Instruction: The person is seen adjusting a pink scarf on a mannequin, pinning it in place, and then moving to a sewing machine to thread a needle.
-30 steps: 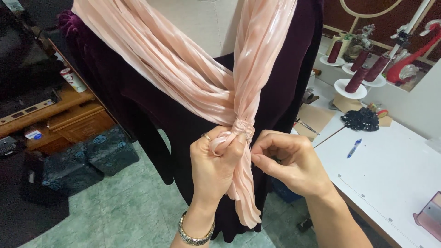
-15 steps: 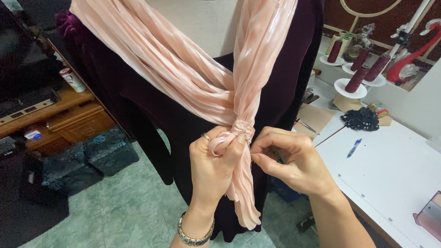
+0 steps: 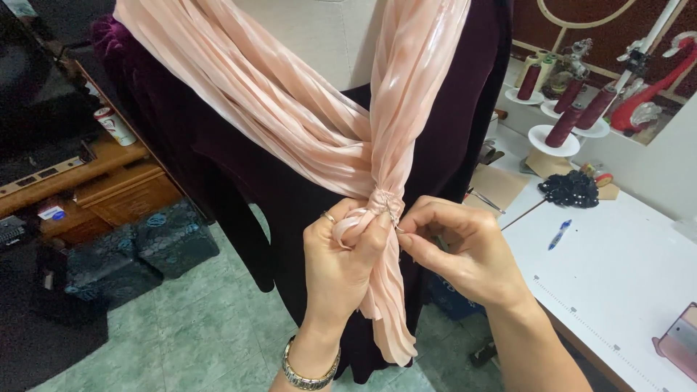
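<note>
At the far left a wooden cabinet point(image 3: 109, 189) is seen, with dark bags point(image 3: 138, 250) on the green floor beside it. In the middle, a pink pleated scarf point(image 3: 305, 123) is draped over a dark velvet dress point(image 3: 239, 181) on a mannequin, its two ends gathered at a knot point(image 3: 379, 199). Just below that knot the scarf is gripped by the left hand point(image 3: 345, 261), fingers closed around the fabric. The knot is pinched by the right hand point(image 3: 461, 250), fingertips pressed together on it. Farther right, thread spools point(image 3: 563, 123) and a blue pen point(image 3: 559, 234) are set on a white table point(image 3: 624, 268).
</note>
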